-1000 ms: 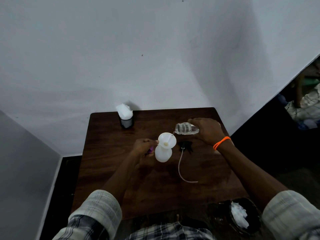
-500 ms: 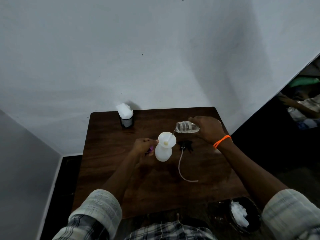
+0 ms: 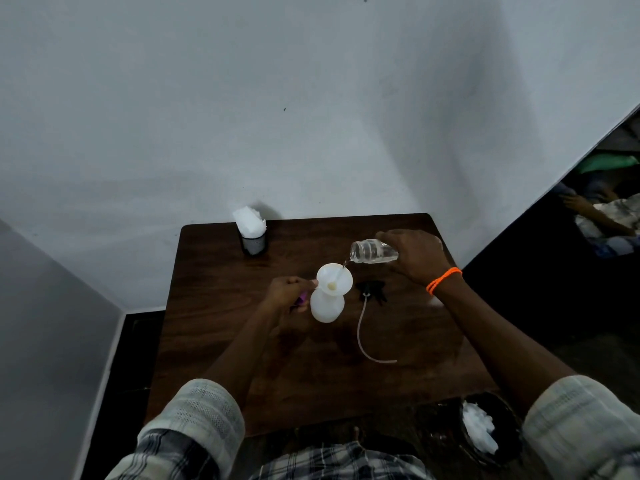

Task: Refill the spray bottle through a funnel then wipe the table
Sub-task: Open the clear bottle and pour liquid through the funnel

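A white spray bottle stands uncapped in the middle of the dark wooden table, with a white funnel set in its neck. My left hand pinches the funnel's rim from the left, something purple showing under the fingers. My right hand grips a clear water bottle tipped on its side, mouth over the funnel, a thin stream running in. The black spray head with its long clear tube lies on the table to the right of the bottle.
A black mesh holder of white tissues stands at the table's far left edge, against the wall. A dark bin with crumpled white tissue sits by the near right corner. Walls close in behind and left; a person sits at far right.
The clear bottle in my right hand has tipped a little further and the stream keeps running into the funnel. My left hand stays on the funnel.
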A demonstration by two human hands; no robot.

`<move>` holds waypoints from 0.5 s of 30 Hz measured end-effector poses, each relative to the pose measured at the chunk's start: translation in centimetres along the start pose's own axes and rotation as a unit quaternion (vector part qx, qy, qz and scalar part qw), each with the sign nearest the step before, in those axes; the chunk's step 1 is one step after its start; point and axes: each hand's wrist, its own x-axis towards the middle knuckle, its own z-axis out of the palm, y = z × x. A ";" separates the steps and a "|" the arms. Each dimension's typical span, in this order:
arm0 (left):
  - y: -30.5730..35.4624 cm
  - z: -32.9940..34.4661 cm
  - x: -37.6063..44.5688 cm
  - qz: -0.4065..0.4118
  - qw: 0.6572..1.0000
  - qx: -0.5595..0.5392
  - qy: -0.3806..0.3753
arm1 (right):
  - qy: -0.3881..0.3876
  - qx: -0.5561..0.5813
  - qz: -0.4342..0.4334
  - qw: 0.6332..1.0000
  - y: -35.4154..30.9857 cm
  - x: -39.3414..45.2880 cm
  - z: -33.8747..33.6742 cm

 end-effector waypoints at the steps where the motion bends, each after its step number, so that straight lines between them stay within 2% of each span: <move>1: 0.0 0.0 0.0 0.001 1.000 0.001 0.001 | -0.001 -0.002 0.001 1.000 0.0 0.1 -0.1; 15: -0.1 -0.3 -0.4 0.023 1.000 0.012 -0.003 | 0.010 -0.011 -0.021 1.000 -0.2 0.4 -0.6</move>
